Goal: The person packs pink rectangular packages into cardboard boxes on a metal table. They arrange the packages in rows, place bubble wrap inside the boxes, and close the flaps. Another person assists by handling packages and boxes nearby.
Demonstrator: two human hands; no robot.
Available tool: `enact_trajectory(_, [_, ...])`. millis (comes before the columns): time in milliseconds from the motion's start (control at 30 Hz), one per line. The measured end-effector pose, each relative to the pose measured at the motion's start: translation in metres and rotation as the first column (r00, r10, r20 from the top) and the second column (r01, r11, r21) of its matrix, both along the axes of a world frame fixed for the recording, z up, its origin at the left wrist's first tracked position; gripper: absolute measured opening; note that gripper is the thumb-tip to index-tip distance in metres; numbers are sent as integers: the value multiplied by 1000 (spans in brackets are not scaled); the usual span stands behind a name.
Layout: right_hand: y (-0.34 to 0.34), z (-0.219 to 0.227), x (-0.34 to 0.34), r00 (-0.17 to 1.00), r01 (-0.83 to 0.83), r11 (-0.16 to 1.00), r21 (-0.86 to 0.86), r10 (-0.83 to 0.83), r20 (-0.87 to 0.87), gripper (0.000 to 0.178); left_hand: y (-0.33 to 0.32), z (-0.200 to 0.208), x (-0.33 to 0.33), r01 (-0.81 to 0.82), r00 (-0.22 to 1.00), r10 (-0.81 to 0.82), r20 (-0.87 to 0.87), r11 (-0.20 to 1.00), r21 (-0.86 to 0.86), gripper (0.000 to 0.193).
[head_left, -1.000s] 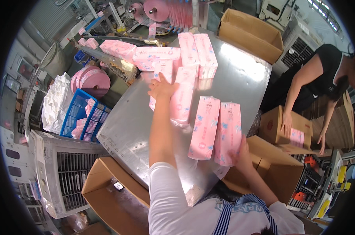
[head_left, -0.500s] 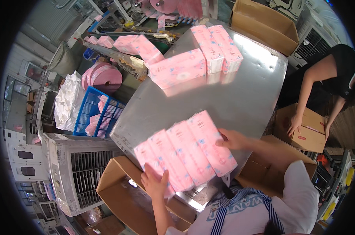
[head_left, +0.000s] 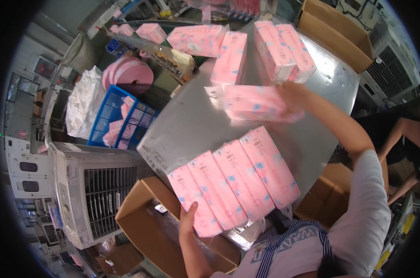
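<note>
Four-sided pink tissue packs with blue flower prints lie about the metal table (head_left: 196, 106). Several packs form a slanted row (head_left: 235, 178) at its near edge. My left hand (head_left: 187, 220) grips the row's left end, thumb on top of the outermost pack; its other fingers are mostly hidden. Farther off, my right hand (head_left: 291, 99), smeared by motion, is closed on the right end of a single tissue pack (head_left: 251, 103). Beyond it stand two packs side by side (head_left: 284, 51), and another pack (head_left: 229, 58) lies to their left.
A conveyor carries more packs (head_left: 151, 32) at the far left. Open cardboard boxes stand below the row (head_left: 145, 199), at my right (head_left: 328, 190) and far right (head_left: 335, 32). A blue basket (head_left: 110, 116) and a cooler (head_left: 98, 194) are left. Another person's arm (head_left: 397, 139) shows right.
My right hand has left the row's right end and reached across the table to grip a single pack, which is shifted rightward. My left hand stays at the row. The view has shifted slightly.
</note>
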State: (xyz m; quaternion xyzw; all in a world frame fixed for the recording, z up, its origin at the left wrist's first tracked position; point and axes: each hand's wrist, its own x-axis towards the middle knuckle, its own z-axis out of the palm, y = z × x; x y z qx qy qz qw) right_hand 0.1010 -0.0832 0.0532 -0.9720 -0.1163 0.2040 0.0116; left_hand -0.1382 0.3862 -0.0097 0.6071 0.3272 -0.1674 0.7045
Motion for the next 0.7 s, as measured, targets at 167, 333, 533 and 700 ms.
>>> enact_trajectory(167, [-59,-3,-148,942,130,951,280,-31,-333,74,2,-2,8,61,998,-62,-12,996,-72,72])
enact_trajectory(333, [-54,-36,-193,655,755,235,612,-216,-724,68,2,-43,32,231,973,-229,43,932,-278,72])
enact_trajectory(533, [-70,-25,-275,667,739,1,674,-148,-730,65,-34,9,60,243,933,-330,-143,871,-426,65])
enact_trajectory(700, [-150,26,-412,250,965,-75,251,-29,-968,64,-120,51,41,407,756,-608,-241,726,-554,59])
